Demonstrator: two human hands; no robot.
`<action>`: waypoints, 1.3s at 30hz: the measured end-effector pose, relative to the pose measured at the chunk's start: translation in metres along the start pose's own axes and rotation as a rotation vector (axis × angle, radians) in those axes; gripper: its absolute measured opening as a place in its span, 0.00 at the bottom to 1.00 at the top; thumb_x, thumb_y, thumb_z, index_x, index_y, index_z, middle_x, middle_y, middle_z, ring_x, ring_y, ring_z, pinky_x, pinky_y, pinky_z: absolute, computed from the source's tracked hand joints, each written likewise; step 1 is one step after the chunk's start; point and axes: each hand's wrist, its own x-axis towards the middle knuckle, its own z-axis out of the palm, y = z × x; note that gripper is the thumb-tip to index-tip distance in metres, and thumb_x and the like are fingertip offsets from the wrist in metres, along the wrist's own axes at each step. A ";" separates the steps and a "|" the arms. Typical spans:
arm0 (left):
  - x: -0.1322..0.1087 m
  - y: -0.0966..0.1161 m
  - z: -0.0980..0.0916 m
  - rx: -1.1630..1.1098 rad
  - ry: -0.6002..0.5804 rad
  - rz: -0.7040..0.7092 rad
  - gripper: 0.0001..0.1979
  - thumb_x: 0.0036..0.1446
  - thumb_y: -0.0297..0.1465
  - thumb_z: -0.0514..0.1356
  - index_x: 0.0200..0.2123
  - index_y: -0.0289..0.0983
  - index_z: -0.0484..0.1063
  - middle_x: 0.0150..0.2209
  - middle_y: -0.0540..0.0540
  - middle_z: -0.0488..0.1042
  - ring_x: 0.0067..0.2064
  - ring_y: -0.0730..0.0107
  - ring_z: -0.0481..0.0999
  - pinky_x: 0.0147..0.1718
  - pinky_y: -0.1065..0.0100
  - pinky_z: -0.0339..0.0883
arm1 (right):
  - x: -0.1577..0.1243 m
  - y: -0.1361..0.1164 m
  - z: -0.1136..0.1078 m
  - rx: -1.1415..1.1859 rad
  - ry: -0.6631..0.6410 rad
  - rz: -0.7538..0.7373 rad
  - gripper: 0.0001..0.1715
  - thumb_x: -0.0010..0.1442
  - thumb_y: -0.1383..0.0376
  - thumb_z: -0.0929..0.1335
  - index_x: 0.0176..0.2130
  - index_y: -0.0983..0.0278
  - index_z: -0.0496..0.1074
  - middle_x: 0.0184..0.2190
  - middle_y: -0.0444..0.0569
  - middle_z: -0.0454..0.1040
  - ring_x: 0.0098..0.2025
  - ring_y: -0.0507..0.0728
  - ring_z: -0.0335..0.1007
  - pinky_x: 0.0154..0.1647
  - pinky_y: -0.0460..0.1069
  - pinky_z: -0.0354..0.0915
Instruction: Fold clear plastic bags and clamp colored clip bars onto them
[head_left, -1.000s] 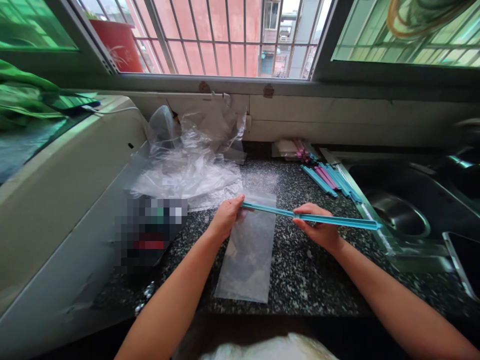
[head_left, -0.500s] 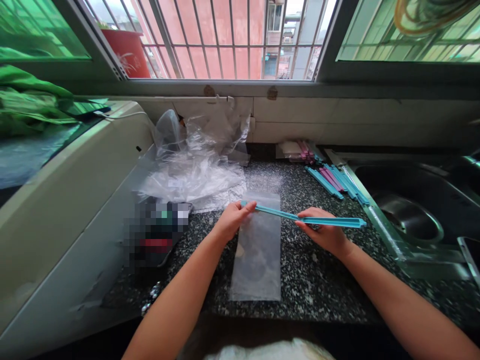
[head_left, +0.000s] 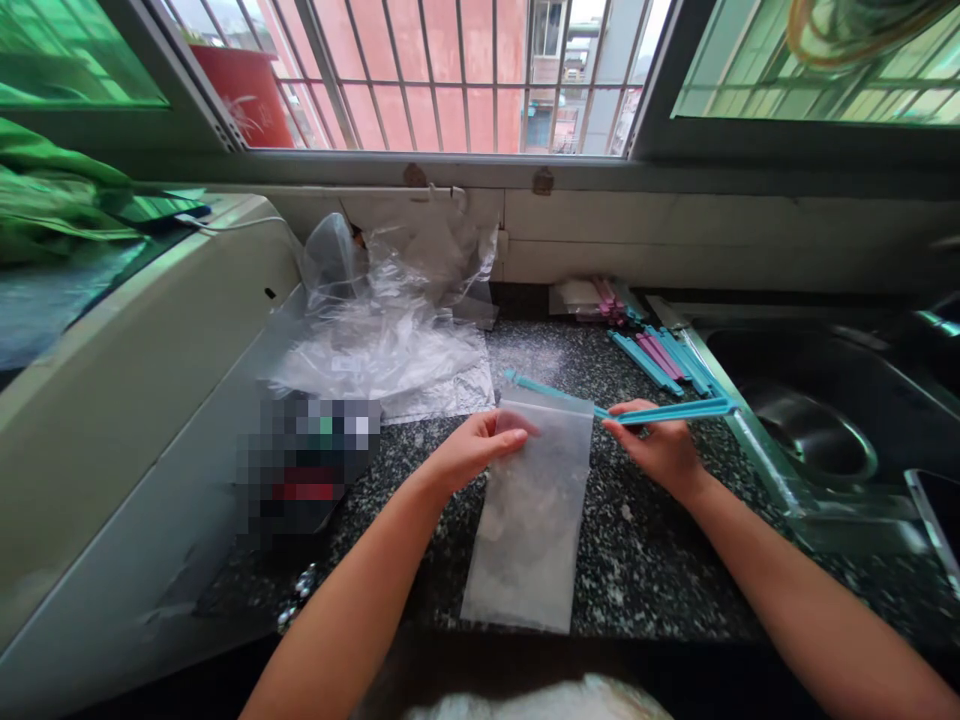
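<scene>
A clear plastic bag [head_left: 532,520] lies on the speckled dark counter [head_left: 645,550] in front of me. My left hand [head_left: 472,450] pinches the bag's top left corner and lifts that edge. My right hand [head_left: 660,445] grips a long blue sealing clip [head_left: 675,411] near its hinge. The clip is spread open, one arm running behind the bag's top edge toward the left, the other pointing right toward the sink.
A heap of crumpled clear bags [head_left: 390,340] sits at the back left. More blue and pink clips [head_left: 660,355] lie beside the steel sink [head_left: 817,420]. A white appliance [head_left: 127,400] borders the left. A phone [head_left: 937,510] rests at the right edge.
My left hand let go of the clip's end and took the bag's top corner. The clip opened and moved back behind the bag's top edge, and the bag shifted a little toward me.
</scene>
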 end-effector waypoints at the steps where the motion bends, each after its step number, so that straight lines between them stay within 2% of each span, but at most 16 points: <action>1: 0.000 0.000 0.001 -0.003 -0.014 -0.001 0.17 0.41 0.41 0.65 0.32 0.35 0.75 0.23 0.52 0.67 0.25 0.79 0.61 0.25 0.74 0.52 | 0.000 -0.003 0.001 0.010 -0.035 -0.033 0.06 0.57 0.63 0.66 0.30 0.62 0.70 0.26 0.46 0.75 0.27 0.53 0.72 0.28 0.48 0.68; 5: 0.003 -0.004 0.005 -0.008 -0.037 -0.028 0.21 0.39 0.45 0.66 0.30 0.33 0.74 0.24 0.51 0.67 0.25 0.79 0.60 0.25 0.74 0.50 | -0.001 -0.017 -0.001 0.036 -0.081 -0.103 0.05 0.58 0.63 0.65 0.33 0.62 0.70 0.27 0.47 0.75 0.29 0.54 0.72 0.31 0.49 0.69; 12: 0.008 -0.012 0.005 -0.057 0.010 -0.154 0.23 0.35 0.48 0.66 0.19 0.32 0.69 0.16 0.54 0.60 0.19 0.82 0.55 0.21 0.74 0.45 | -0.003 -0.018 -0.002 0.084 -0.002 -0.023 0.02 0.56 0.65 0.67 0.33 0.62 0.69 0.27 0.46 0.75 0.29 0.53 0.72 0.32 0.48 0.69; 17: 0.010 -0.012 0.010 -0.228 0.090 -0.224 0.23 0.30 0.46 0.69 0.20 0.32 0.70 0.16 0.52 0.66 0.18 0.80 0.60 0.19 0.74 0.50 | -0.006 -0.024 0.002 0.105 0.039 0.029 0.01 0.56 0.66 0.67 0.31 0.62 0.69 0.27 0.46 0.75 0.29 0.53 0.72 0.31 0.48 0.69; 24: 0.014 -0.015 0.016 -0.361 0.211 -0.165 0.21 0.27 0.41 0.71 0.21 0.31 0.72 0.19 0.49 0.71 0.21 0.77 0.66 0.23 0.74 0.57 | -0.009 -0.025 0.006 0.136 0.008 0.002 0.01 0.56 0.67 0.67 0.32 0.62 0.69 0.27 0.46 0.74 0.29 0.53 0.72 0.31 0.47 0.69; 29: 0.019 -0.024 0.014 -0.383 0.362 -0.062 0.18 0.28 0.38 0.70 0.16 0.32 0.68 0.14 0.54 0.65 0.17 0.83 0.59 0.19 0.76 0.50 | -0.006 -0.023 0.003 0.138 -0.097 -0.089 0.03 0.58 0.65 0.66 0.35 0.62 0.69 0.29 0.48 0.74 0.32 0.54 0.72 0.34 0.49 0.70; 31: 0.020 -0.025 0.014 -0.398 0.388 -0.059 0.17 0.28 0.37 0.70 0.16 0.33 0.68 0.14 0.54 0.65 0.17 0.82 0.60 0.19 0.75 0.50 | -0.004 -0.023 0.001 0.125 -0.109 -0.104 0.05 0.58 0.66 0.65 0.38 0.63 0.68 0.31 0.49 0.75 0.36 0.55 0.73 0.36 0.50 0.71; 35: 0.018 -0.020 0.017 -0.429 0.418 -0.069 0.16 0.26 0.36 0.70 0.18 0.33 0.70 0.16 0.52 0.68 0.18 0.79 0.63 0.20 0.74 0.53 | -0.004 -0.025 -0.001 0.112 -0.069 -0.111 0.10 0.58 0.69 0.65 0.42 0.63 0.68 0.36 0.51 0.76 0.40 0.56 0.73 0.40 0.52 0.71; 39: 0.017 -0.016 0.019 -0.415 0.416 -0.079 0.16 0.25 0.36 0.70 0.17 0.33 0.69 0.15 0.53 0.67 0.18 0.79 0.62 0.20 0.75 0.53 | -0.006 -0.026 -0.001 0.098 0.019 -0.078 0.13 0.56 0.70 0.67 0.43 0.62 0.69 0.35 0.51 0.77 0.37 0.55 0.75 0.40 0.51 0.72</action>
